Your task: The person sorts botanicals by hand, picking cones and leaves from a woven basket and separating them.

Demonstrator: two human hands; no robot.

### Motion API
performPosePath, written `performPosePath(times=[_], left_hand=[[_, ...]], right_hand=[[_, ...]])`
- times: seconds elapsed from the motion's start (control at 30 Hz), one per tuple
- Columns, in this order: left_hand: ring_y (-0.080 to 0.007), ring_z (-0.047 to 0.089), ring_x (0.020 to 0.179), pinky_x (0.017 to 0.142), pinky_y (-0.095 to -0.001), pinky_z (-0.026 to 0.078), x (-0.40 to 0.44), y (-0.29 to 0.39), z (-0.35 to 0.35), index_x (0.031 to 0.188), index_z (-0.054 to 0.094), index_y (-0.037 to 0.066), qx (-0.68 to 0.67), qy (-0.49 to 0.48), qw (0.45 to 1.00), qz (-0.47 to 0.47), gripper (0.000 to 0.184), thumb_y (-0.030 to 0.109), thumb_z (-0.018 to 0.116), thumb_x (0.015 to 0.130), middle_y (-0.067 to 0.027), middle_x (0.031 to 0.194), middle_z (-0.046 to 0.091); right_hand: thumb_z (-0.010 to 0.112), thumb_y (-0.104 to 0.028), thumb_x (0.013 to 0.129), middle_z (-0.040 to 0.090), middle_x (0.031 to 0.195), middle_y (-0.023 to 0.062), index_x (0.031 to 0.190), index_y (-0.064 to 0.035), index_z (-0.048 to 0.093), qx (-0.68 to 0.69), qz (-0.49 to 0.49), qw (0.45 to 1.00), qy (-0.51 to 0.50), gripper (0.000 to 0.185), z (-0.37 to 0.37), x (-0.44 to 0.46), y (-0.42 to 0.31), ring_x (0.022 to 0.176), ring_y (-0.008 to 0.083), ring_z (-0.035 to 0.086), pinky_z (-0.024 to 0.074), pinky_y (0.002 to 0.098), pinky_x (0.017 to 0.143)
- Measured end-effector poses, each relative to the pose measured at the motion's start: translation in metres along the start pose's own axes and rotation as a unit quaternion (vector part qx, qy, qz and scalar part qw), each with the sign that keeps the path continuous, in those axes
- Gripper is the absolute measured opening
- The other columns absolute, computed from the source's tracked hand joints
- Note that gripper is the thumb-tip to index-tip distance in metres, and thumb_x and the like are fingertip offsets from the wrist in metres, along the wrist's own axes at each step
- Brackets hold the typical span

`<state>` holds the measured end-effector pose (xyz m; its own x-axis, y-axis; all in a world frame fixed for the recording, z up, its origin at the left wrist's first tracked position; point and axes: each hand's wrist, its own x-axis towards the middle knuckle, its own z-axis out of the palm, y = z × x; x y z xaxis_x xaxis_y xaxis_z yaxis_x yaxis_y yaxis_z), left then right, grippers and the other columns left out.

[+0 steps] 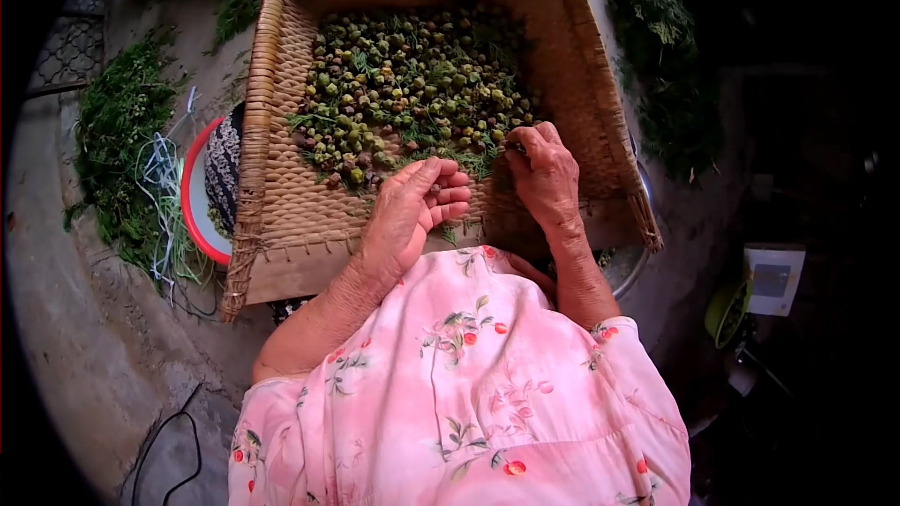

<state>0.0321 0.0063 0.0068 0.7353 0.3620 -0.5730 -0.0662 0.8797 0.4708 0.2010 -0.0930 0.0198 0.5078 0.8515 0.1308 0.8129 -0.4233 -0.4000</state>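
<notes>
A woven wicker basket [309, 211] with a raised rim lies in front of me, holding a heap of small green and brownish cones [403, 84] mixed with feathery green sprigs [478, 161]. Over the near part of the basket, my left hand [412, 211] is cupped with its palm inward and fingers curled. A small brownish cone [434, 189] seems to show inside those fingers. My right hand [547, 178] is at the heap's right edge, thumb and fingers pinched together. Whatever sits in that pinch is hidden by the fingers.
Left of the basket stands a red-rimmed basin [195, 197] with dark patterned cloth. Tangled pale plastic strings [164, 187] lie by leafy cuttings [122, 131]. More greenery [647, 0] is at the upper right. A green bowl [727, 311] and a white box [776, 276] are farther right.
</notes>
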Motion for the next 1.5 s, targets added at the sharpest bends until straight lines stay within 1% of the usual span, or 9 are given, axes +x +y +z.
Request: performPosePath(times=[0.2,0.5,0.7,0.77,0.9,1.07,1.3,1.4,1.5], left_hand=[[-0.0201,0.061,0.086,0.077,-0.0319,0.054,-0.002,0.001,0.008,0.107,0.055,-0.003,-0.026,0.026,0.999,-0.006,0.035,0.030,0.051,0.094,-0.0130,0.098,0.061],[-0.0212,0.062,0.086,0.077,-0.0333,0.055,0.000,-0.001,-0.004,0.108,0.054,-0.003,-0.027,0.002,1.000,-0.010,0.037,0.032,0.050,0.095,-0.0138,0.098,0.060],[-0.0216,0.062,0.087,0.078,-0.0345,0.055,0.000,-0.003,0.000,0.109,0.053,-0.003,-0.039,0.016,0.999,-0.002,0.039,0.033,0.049,0.095,-0.0146,0.100,0.060],[-0.0220,0.062,0.087,0.079,-0.0352,0.055,0.001,-0.003,0.000,0.109,0.053,-0.003,-0.054,0.015,0.998,-0.005,0.039,0.033,0.048,0.095,-0.0149,0.102,0.060],[-0.0222,0.062,0.088,0.078,-0.0352,0.054,0.001,-0.001,-0.003,0.109,0.053,-0.003,-0.048,0.003,0.999,-0.009,0.039,0.033,0.048,0.095,-0.0150,0.102,0.060],[-0.0226,0.062,0.087,0.077,-0.0346,0.054,0.001,-0.002,-0.006,0.109,0.053,-0.002,-0.038,0.003,0.999,-0.007,0.038,0.033,0.048,0.095,-0.0156,0.103,0.060],[-0.0231,0.062,0.088,0.078,-0.0355,0.054,0.001,-0.002,-0.007,0.108,0.054,-0.002,-0.043,0.001,0.999,-0.013,0.037,0.031,0.048,0.095,-0.0158,0.103,0.060],[-0.0233,0.062,0.089,0.078,-0.0360,0.054,0.002,-0.003,-0.005,0.109,0.054,-0.003,-0.053,0.001,0.999,-0.006,0.038,0.032,0.047,0.095,-0.0158,0.103,0.061],[-0.0235,0.062,0.089,0.079,-0.0361,0.054,0.002,-0.001,-0.005,0.109,0.054,-0.003,-0.051,0.009,0.999,-0.014,0.039,0.033,0.047,0.096,-0.0158,0.103,0.061]], right_hand=[[0.063,-0.003,0.078,0.058,0.086,0.0096,0.097,-0.0064,0.061,0.352,0.000,0.928,-0.124,0.020,-0.017,-0.002,-0.017,0.075,0.0286,0.060,0.0479,0.0360,0.063],[0.061,0.001,0.078,0.055,0.085,0.0098,0.101,-0.0094,0.062,0.034,-0.023,0.999,-0.001,0.025,0.013,0.011,-0.002,0.076,0.0289,0.058,0.0472,0.0336,0.065],[0.063,0.001,0.077,0.057,0.089,0.0088,0.096,-0.0063,0.063,0.260,0.016,0.966,-0.002,0.021,-0.007,0.004,-0.010,0.078,0.0229,0.059,0.0481,0.0299,0.066],[0.066,0.001,0.076,0.057,0.085,0.0090,0.095,-0.0041,0.063,0.507,0.076,0.849,-0.127,0.020,-0.014,0.003,-0.016,0.075,0.0211,0.058,0.0468,0.0277,0.066],[0.066,-0.003,0.077,0.057,0.083,0.0085,0.090,-0.0046,0.063,0.217,0.015,0.976,-0.014,0.014,0.002,0.011,-0.001,0.073,0.0237,0.058,0.0466,0.0300,0.065],[0.069,-0.016,0.074,0.053,0.082,0.0075,0.079,-0.0073,0.058,0.014,0.003,1.000,-0.020,0.015,0.020,0.009,-0.016,0.081,0.0273,0.058,0.0469,0.0388,0.065],[0.069,-0.012,0.076,0.056,0.083,0.0081,0.085,-0.0044,0.061,0.112,0.048,0.993,0.009,0.014,0.001,0.004,-0.018,0.078,0.0260,0.059,0.0473,0.0349,0.064],[0.070,-0.006,0.076,0.058,0.080,0.0093,0.091,-0.0021,0.064,0.465,0.089,0.869,-0.143,0.017,-0.006,0.001,-0.016,0.074,0.0188,0.059,0.0460,0.0266,0.064],[0.068,-0.006,0.076,0.057,0.080,0.0095,0.089,-0.0031,0.063,0.281,0.015,0.959,-0.032,0.015,0.000,0.011,-0.018,0.073,0.0224,0.059,0.0467,0.0300,0.064]])
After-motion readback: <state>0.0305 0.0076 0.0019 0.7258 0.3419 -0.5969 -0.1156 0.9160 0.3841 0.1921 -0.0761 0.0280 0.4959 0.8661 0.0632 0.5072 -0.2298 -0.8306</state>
